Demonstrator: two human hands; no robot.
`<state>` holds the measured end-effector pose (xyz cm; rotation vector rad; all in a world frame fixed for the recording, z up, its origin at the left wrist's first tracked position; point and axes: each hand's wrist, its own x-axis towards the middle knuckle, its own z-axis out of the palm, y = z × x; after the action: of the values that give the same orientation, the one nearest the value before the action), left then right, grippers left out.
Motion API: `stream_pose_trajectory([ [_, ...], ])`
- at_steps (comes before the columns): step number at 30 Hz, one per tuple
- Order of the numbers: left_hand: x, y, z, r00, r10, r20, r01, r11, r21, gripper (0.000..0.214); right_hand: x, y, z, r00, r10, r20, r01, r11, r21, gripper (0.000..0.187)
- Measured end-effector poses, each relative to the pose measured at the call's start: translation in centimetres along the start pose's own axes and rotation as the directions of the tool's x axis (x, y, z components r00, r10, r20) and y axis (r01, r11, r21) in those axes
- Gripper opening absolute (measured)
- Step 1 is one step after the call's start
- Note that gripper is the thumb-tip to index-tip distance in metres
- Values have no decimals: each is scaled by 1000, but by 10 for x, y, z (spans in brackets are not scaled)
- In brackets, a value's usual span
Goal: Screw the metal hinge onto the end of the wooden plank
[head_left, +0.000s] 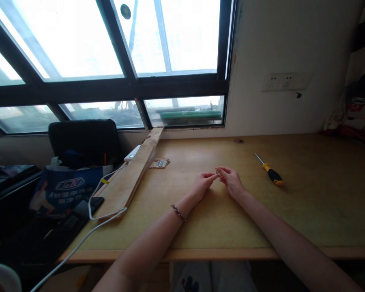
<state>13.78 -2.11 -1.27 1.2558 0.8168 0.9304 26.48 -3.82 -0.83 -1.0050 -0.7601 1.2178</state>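
Both of my hands rest on the wooden desk (pixel 219 219), fingertips meeting near its middle. My left hand (pixel 203 183) is curled in a pinch, a braided band on its wrist. My right hand (pixel 231 181) is also pinched, and a tiny metallic piece (pixel 217 172) shows between the two sets of fingertips. It is too small to name. Which hand really holds it I cannot tell for sure; both touch it.
A screwdriver (pixel 270 172) with a black and yellow handle lies right of my hands. A small flat packet (pixel 159 163) lies near a long wooden plank (pixel 134 174). A white cable (pixel 94 227) trails off the desk's left edge, by a blue bag (pixel 63 188) and black chair (pixel 83 140).
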Motion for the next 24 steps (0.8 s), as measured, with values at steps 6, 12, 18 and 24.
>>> stream_pose_trajectory([
  [6,0,1,-2,998,55,-16,-54,998,43,50,-3,3,1,998,64,-26,-66,991,-117,38],
  [12,7,-3,-7,997,76,23,-79,947,311,46,15,0,-14,991,-37,-127,-9,939,-343,40],
  [18,25,-8,-39,949,308,-65,-172,680,713,35,52,-36,-83,863,-425,-274,-55,460,-886,20],
  [24,31,-3,-67,902,396,-172,-38,469,882,31,60,-42,-122,868,-357,-344,-309,154,-939,19],
])
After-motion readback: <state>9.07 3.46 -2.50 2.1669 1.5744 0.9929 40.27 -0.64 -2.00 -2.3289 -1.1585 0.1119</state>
